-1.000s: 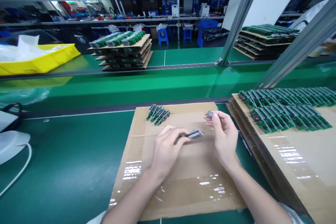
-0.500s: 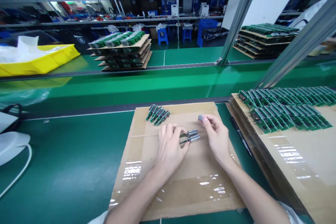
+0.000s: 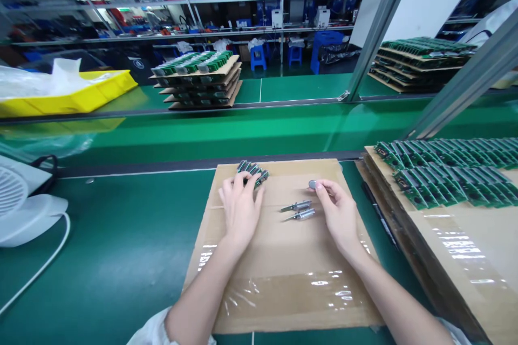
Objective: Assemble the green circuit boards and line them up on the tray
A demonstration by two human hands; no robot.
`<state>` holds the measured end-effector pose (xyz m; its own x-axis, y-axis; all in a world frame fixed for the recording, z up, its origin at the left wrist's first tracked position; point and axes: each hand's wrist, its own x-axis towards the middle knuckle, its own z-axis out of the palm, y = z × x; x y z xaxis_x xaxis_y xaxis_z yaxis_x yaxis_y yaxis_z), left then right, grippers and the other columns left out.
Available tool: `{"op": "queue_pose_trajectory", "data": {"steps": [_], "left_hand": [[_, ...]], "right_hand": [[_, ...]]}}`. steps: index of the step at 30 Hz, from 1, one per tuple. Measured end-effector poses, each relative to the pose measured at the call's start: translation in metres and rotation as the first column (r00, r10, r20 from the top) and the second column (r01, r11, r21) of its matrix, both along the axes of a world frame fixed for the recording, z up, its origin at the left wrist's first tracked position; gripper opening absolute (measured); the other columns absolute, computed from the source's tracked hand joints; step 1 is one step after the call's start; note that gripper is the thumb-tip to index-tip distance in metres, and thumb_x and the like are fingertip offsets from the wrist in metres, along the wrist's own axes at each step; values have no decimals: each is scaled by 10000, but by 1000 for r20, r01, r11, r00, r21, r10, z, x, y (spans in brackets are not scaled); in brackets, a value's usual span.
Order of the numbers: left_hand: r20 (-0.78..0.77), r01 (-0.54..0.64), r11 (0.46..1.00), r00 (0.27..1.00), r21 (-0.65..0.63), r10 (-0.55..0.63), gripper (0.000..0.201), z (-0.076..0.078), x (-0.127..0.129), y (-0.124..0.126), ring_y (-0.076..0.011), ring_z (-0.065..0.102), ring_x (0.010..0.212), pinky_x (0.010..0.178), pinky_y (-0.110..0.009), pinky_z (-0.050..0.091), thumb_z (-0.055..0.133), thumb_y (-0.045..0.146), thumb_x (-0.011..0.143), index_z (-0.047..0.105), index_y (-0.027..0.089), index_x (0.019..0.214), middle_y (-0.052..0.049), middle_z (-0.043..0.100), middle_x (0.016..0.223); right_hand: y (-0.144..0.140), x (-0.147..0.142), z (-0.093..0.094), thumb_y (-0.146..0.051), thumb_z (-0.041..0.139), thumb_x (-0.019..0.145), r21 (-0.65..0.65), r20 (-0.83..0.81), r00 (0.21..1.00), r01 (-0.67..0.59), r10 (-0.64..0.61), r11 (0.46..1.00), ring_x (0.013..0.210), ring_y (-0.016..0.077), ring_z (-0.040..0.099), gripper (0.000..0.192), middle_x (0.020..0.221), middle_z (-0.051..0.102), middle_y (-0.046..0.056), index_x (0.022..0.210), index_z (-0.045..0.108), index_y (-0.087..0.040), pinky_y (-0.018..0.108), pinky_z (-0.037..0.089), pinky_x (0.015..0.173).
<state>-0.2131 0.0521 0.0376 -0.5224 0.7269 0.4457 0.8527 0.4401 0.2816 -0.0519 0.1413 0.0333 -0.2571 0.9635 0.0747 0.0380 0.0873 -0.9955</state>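
Note:
My left hand (image 3: 241, 208) lies on a cardboard sheet (image 3: 283, 280), its fingertips touching a small row of green circuit boards (image 3: 254, 170) at the sheet's far edge. My right hand (image 3: 339, 213) pinches a round silver coin cell (image 3: 312, 184) between thumb and forefinger. Between the two hands, two small boards with metal parts (image 3: 298, 210) lie loose on the cardboard, with no hand touching them.
Rows of green boards (image 3: 449, 172) fill a cardboard stack at the right, with a black pen (image 3: 378, 214) beside it. A white fan (image 3: 20, 205) and cable sit at the left. Beyond the belt stand a yellow tray (image 3: 76, 98) and more board stacks (image 3: 200, 78).
My left hand let go of the two small boards and moved up-left to the row of green boards. My right hand kept the coin cell, shifting slightly left.

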Motion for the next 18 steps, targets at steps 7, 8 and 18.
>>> {"op": "queue_pose_trajectory", "data": {"steps": [7,8,18], "left_hand": [[-10,-46,998,999,41,47,103,-3,1,2,-280,422,888,779,-405,347,627,227,809,635,192,905,-87,626,942],[10,-35,998,999,48,34,80,-2,1,2,-276,423,882,779,-404,343,622,214,812,624,193,889,-76,643,923],[784,-119,868,501,483,-367,149,9,10,3,-163,559,751,704,-283,427,666,223,731,572,207,846,8,610,763]], "right_hand": [[-1,0,1,-439,586,808,-4,-4,1000,-8,8,1000,880,238,672,287,871,728,91,880,653,-169,368,513,785],[-1,0,1,-439,592,805,-4,-4,1000,-6,6,1000,874,237,673,285,869,729,88,878,654,-170,369,513,785],[-6,5,17,-387,634,795,37,-54,986,-156,158,987,942,208,588,192,918,672,56,826,684,-205,347,416,885]]}}
